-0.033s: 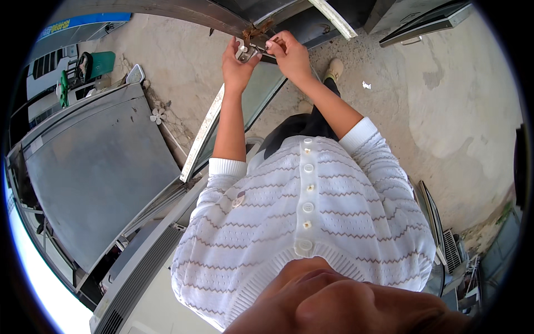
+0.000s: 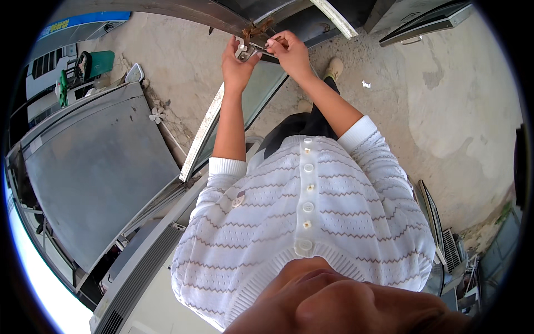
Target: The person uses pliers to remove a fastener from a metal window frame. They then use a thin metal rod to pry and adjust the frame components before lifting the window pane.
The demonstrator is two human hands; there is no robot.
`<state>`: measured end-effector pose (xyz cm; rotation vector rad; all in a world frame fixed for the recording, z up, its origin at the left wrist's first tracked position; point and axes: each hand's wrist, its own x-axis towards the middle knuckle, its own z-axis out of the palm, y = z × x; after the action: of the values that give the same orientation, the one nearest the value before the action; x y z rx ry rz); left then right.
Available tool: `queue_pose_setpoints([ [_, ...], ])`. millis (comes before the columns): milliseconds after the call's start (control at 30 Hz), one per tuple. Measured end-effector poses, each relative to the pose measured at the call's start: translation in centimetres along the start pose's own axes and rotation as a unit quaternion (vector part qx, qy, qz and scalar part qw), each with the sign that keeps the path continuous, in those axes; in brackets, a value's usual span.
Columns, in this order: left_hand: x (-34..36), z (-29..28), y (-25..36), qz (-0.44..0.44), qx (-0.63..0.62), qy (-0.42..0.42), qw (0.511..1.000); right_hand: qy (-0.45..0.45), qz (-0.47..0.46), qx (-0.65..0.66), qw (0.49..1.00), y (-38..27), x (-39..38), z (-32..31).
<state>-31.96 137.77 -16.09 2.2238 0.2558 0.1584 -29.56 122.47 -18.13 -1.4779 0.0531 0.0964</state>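
My left hand [image 2: 238, 71] is closed around a small silver metal bracket [image 2: 243, 54], thumb on one side and fingers on the other. The bracket lies at the edge of a dark cabinet frame [image 2: 222, 12]. Just right of it, my right hand [image 2: 291, 55] is pinched close against the bracket's end. Whatever small thing sits between those fingertips is too hidden to name. Rusty brown metal [image 2: 257, 29] shows on the frame just beyond both hands. Below them slants a glass door [image 2: 258, 92] with a pale, worn edge strip [image 2: 206, 131].
A large grey panel [image 2: 100, 167] stands at the left, with a green bin [image 2: 102, 64] behind it. A white strip [image 2: 335, 19] juts from the cabinet at the top. Another dark-framed door [image 2: 425, 25] is at the upper right. Paper scrap [image 2: 366, 84] lies on the concrete floor.
My right hand's fingertips have shifted very slightly at the bracket's end. My left hand keeps its hold, and the rest looks the same.
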Motion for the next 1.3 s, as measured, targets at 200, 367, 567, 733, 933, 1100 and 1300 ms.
queue_pose_setpoints([
  [200, 0.0, 0.5, 0.5, -0.01, -0.011, 0.025, 1.0, 0.022, 0.222, 0.264, 0.938, 2.0, 1.3, 0.5],
  [367, 0.1, 0.9, 0.8, -0.028, -0.009, 0.049, 0.998, 0.036, 0.252, 0.284, 0.924, 2.4, 1.8, 0.6],
  [567, 0.3, 1.2, 0.9, -0.024, 0.01, 0.063, 0.998, 0.039, 0.267, 0.299, 0.915, 2.4, 1.8, 1.0],
  [733, 0.3, 1.4, 0.7, -0.017, 0.023, 0.077, 0.997, 0.044, 0.298, 0.328, 0.895, 2.6, 1.8, 1.0],
  [933, 0.3, 1.7, 1.7, -0.025, 0.025, 0.089, 0.995, 0.045, 0.386, 0.45, 0.804, 4.3, 2.7, 1.1],
  [1100, 0.3, 1.9, 1.9, -0.029, 0.025, 0.096, 0.995, 0.004, 0.399, 0.488, 0.776, 5.2, 3.6, 0.5],
  [1300, 0.3, 1.9, 2.3, -0.021, 0.021, 0.105, 0.994, -0.021, 0.376, 0.478, 0.793, 5.6, 2.8, 0.4],
])
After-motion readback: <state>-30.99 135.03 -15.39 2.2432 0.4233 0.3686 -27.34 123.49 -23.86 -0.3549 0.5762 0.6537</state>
